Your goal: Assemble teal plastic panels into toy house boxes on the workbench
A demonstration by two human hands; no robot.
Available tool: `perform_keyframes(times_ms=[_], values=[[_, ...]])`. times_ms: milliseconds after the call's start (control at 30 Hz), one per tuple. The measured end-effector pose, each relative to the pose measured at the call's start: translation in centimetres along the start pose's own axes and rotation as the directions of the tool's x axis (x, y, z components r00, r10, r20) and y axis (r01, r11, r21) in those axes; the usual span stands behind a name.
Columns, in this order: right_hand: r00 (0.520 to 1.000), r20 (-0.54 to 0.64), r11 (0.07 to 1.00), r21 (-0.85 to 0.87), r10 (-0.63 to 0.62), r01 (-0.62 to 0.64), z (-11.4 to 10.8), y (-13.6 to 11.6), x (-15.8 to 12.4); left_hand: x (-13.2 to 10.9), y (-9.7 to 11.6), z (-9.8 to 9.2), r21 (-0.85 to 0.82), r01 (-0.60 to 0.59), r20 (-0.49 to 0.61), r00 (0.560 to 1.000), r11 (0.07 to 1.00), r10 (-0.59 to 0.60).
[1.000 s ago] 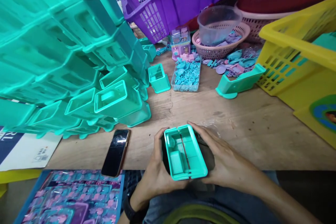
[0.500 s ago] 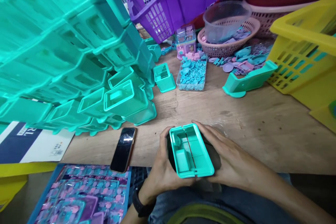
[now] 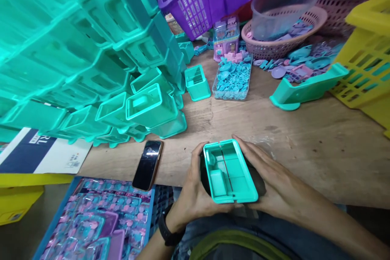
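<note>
Between my two hands is a teal plastic box, its open top facing me. A thin dark seam runs lengthwise down its inside, with a raised block on the left wall. My left hand wraps the left side of the box, thumb along the near rim. Against the right side presses my right hand, fingers reaching to the far corner. The lower part of the box and some fingertips are hidden. Right of centre, a separate teal half-shell piece lies on the wooden table.
Teal boxes are stacked high at left. A phone lies left of my hands. Farther back are a clear tray of small blue parts, a pink basket and a purple crate. A yellow basket stands at right.
The camera view has shifted a little, so the surroundings appear slightly moved. Both hands still grip the teal box in much the same pose.
</note>
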State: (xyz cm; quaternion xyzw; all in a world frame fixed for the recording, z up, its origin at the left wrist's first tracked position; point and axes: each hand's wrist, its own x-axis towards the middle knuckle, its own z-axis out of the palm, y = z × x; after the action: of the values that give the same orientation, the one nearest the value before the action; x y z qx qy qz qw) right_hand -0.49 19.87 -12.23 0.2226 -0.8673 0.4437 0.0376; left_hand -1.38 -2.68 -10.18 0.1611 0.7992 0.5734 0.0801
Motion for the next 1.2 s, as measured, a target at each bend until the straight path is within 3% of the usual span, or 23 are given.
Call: perform_keyframes(times_ms=[333,467,567,700,833,1000,1200], values=[[0.999,0.0,0.999,-0.029,0.039,-0.039,-0.2,-1.2,0.1,0.0,0.1,-0.3,0.063,-0.049,-0.03,0.998,0.997,0.051],[0.998,-0.046,0.995,-0.088,0.037,-0.041,0.6,-1.5,-0.5,-0.8,-0.1,0.7,0.029,-0.027,-0.027,0.999,0.999,0.028],[0.996,-0.086,0.99,-0.134,0.025,-0.037,1.3,-1.9,-1.1,-1.7,-0.5,2.0,0.029,0.026,-0.1,0.995,0.999,-0.023],[0.998,-0.045,0.986,-0.157,0.041,-0.048,1.7,-2.2,-1.8,-2.4,-0.9,3.0,0.174,0.03,-0.26,0.966,0.984,0.016],[0.999,-0.011,0.969,-0.244,0.032,-0.033,1.7,-2.3,-2.3,-2.7,-0.7,3.3,0.263,0.029,-0.295,0.954,0.964,0.052],[0.997,-0.035,0.909,-0.412,-0.076,0.055,2.1,-3.1,-2.7,-2.9,0.1,4.5,0.108,0.016,-0.346,0.938,0.994,0.022],[0.995,-0.09,0.861,-0.509,-0.036,-0.015,2.6,-4.4,-2.5,-2.8,0.3,4.6,0.072,-0.019,-0.373,0.927,0.997,0.045]])
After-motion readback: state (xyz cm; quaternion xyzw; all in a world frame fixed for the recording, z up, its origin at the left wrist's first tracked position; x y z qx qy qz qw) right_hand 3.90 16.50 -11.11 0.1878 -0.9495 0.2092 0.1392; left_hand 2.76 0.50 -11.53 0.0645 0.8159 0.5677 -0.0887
